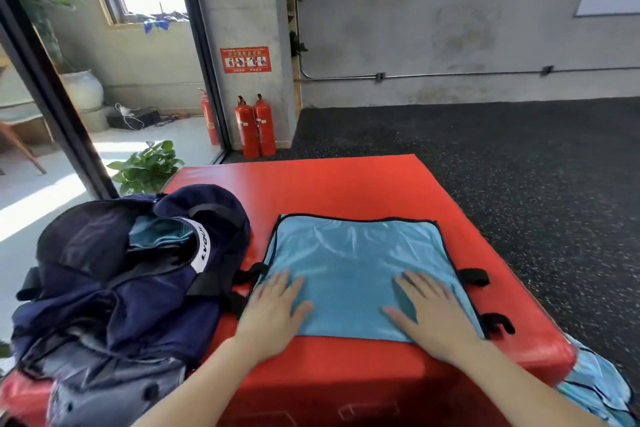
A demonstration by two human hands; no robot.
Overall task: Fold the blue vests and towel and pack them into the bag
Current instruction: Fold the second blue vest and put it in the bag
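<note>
A light blue vest (353, 263) with dark piping and black straps lies folded flat on the red padded block (329, 191). My left hand (277, 308) presses flat on its near left corner, fingers straight. My right hand (429, 308) presses flat on its near right part, fingers spread. The navy bag (114, 281) stands open at the left end of the block, with light blue fabric (156, 236) showing inside its mouth. More light blue cloth (595, 388) hangs off the block's near right corner.
Dark speckled floor (519, 156) surrounds the block on the right and behind. Two red fire extinguishers (256, 126) stand by a concrete pillar beyond. A potted plant (145, 166) sits by the glass wall at left.
</note>
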